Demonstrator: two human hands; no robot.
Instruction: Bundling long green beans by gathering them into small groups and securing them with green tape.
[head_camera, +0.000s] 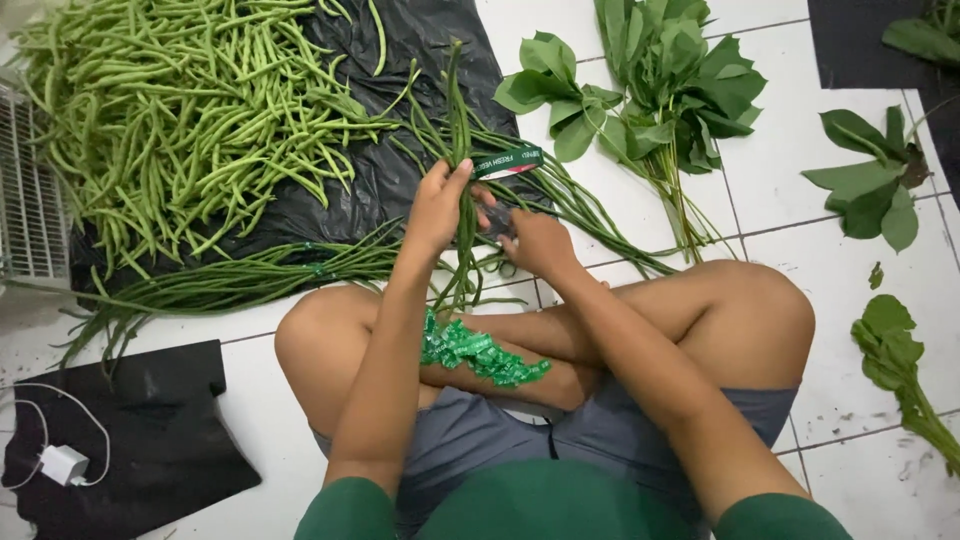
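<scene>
The bundle of long beans (463, 150) stands upright in my left grip (437, 205), its tips running up toward twelve o'clock and its lower ends hanging down toward six, over my crossed legs. A green tape band (508, 161) loops off the bundle at about two o'clock from that grip. My left grip is clamped around the stalks, thumb pressed against them. My right grip (535, 243) sits just at four o'clock from the left one, fingers curled in against the stalks; I cannot tell how tightly it is closed. A heap of green tape strips (478, 352) rests on my leg at six o'clock. At ten o'clock a black plastic sheet (400, 180) on the tiled floor (800, 170) carries a big pile of loose beans (170, 110). Leafy greens (660, 80) lie at one o'clock.
</scene>
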